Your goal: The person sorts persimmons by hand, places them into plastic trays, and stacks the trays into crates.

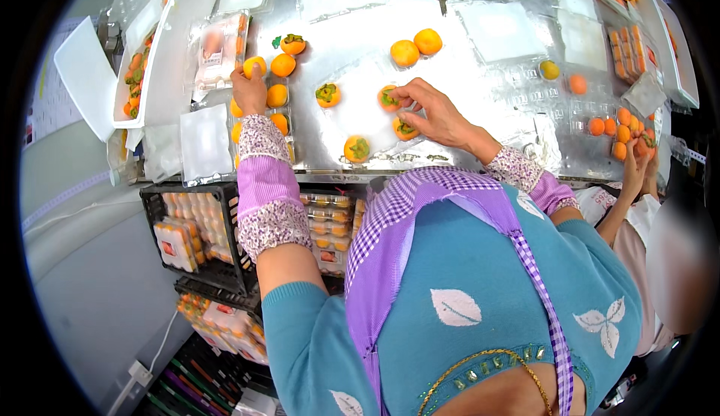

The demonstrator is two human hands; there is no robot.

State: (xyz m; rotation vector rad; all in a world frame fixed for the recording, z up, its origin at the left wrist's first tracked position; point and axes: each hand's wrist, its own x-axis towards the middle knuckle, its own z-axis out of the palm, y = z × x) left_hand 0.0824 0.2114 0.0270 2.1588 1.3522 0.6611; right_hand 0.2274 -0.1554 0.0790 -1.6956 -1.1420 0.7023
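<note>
Head view: your left hand (250, 90) held a persimmon (254, 66) at the tray (289, 146); right hand (427, 108) pinched another (388, 98). Seat calyx-up, gently.

Both hands outstretched: left (250, 90) fingers curled, right (429, 108) fingertips pinched.

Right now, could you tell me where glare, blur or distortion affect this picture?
Head view: glare washes out the shiny metal table around the persimmons; the fisheye bends the table's front edge and blackens the corners; a blurred patch sits at the right edge; the right hand and left hand stay sharp.
</note>
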